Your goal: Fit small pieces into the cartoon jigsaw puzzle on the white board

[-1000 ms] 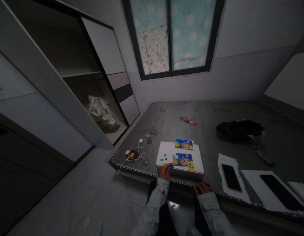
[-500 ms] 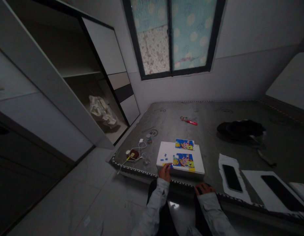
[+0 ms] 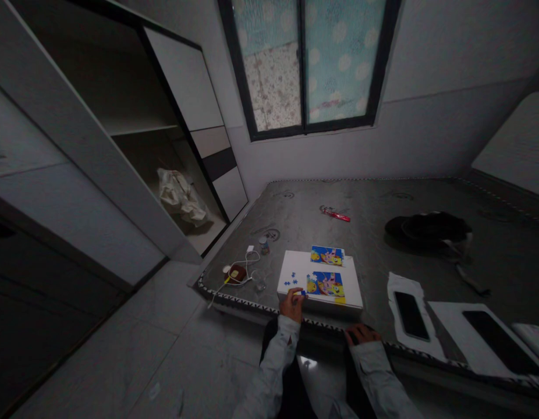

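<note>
A white board (image 3: 295,269) lies on the grey mattress (image 3: 374,244) near its front edge. On the board sits a partly built colourful cartoon jigsaw (image 3: 325,285), with a few loose blue pieces (image 3: 290,278) to its left. A matching picture card (image 3: 326,255) rests at the board's far edge. My left hand (image 3: 292,305) is at the board's near left corner, fingertips pinching a small blue piece (image 3: 301,293) beside the jigsaw. My right hand (image 3: 360,334) rests curled on the mattress edge, holding nothing that I can see.
A dark phone (image 3: 410,315) lies on white paper to the right, a larger dark tablet (image 3: 500,341) beyond it. A charger with white cable (image 3: 238,272), a small bottle (image 3: 263,245), a red object (image 3: 336,215) and dark clothing (image 3: 429,227) lie on the mattress. An open wardrobe stands left.
My left hand has edged slightly along the board's near corner with the blue piece. The right hand stays put; the view has barely shifted.
</note>
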Motion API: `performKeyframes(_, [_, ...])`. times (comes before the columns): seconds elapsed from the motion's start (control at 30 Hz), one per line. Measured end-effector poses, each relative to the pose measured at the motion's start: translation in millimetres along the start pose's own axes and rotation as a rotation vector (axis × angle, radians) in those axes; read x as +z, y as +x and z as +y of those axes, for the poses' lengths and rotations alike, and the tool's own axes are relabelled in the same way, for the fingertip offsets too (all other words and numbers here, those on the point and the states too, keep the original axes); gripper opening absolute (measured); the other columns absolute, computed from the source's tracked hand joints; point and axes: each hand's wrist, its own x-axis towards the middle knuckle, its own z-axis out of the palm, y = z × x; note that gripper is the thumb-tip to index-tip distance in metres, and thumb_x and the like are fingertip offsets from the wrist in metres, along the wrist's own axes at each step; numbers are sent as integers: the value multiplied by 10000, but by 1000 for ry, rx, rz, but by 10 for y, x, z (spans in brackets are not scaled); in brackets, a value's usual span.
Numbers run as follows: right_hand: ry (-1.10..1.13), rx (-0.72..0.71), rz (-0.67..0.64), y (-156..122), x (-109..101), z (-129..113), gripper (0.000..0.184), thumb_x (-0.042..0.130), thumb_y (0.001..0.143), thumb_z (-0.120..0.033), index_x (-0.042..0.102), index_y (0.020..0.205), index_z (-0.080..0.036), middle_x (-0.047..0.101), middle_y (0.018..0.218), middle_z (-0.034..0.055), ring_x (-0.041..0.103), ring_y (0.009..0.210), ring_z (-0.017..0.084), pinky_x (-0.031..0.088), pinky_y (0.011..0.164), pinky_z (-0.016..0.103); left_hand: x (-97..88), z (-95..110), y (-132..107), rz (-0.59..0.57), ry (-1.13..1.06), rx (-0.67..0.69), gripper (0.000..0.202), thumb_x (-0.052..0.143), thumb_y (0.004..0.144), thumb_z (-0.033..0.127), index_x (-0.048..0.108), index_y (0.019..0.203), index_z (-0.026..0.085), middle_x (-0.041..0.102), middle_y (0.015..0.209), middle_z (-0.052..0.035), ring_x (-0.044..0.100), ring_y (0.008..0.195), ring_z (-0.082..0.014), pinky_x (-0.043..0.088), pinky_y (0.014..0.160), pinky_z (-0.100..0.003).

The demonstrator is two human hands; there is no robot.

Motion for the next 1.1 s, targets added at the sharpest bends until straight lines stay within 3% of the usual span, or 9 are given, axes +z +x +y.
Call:
performKeyframes(0.13, [5,7,-2,-1,-6,-2,321,544,1079,-278,859,1022,-308,845,1156,79,730,1138,287,432,1004,451,-14,22,-12,-27,-27,-9,346,674,1026,446,816,1211,191,907,1017,-104,875,932,-252,672,753,-299])
performKeyframes(0.37, [11,16,-21,8,-35,-10,326,545,1086,-318,863,1014,-317,848,1148,70,720,1107,282,426,998,444,-58,12,20,-33,-15,3,403,724,1012,545,856,1176,201,891,1006,-103,858,1027,-266,680,889,-335])
performKeyframes(0.53, [6,6,-31,22,-74,-31,314,549,1076,-290,858,1023,-313,846,1148,72,714,1116,282,426,998,448,-55,-28,51,-19,11,20,377,768,981,531,874,1140,205,876,1046,-101,834,1032,-259,666,849,-320])
performKeyframes(0.67, [6,-12,-28,33,-102,-42,313,544,1065,-254,843,1012,-328,846,1172,58,709,1143,277,431,1016,454,-25,-73,87,-11,48,7,302,802,947,461,873,1087,203,863,957,-79,831,949,-253,650,794,-315])
performKeyframes(0.83, [8,-18,-7,25,-104,-36,323,532,1090,-260,841,1021,-323,840,1150,63,722,1109,273,436,1011,459,-30,-97,133,-43,117,-4,224,772,994,307,859,1157,183,860,965,-70,830,977,-231,661,916,-354])
performKeyframes(0.97, [17,-23,-8,11,-82,-23,300,555,1097,-275,847,1042,-317,838,1171,61,725,1131,273,433,1007,454,-2,-73,354,-125,204,-38,229,797,1069,358,805,1179,158,833,1014,-52,814,1002,-225,680,984,-445])
performKeyframes(1.1, [24,-34,-6,11,-44,32,266,586,1059,-273,844,1019,-323,844,1135,44,737,1097,263,426,975,446,98,0,802,-230,317,-78,246,784,1096,385,786,1188,156,816,1122,-66,794,1041,-226,681,994,-457])
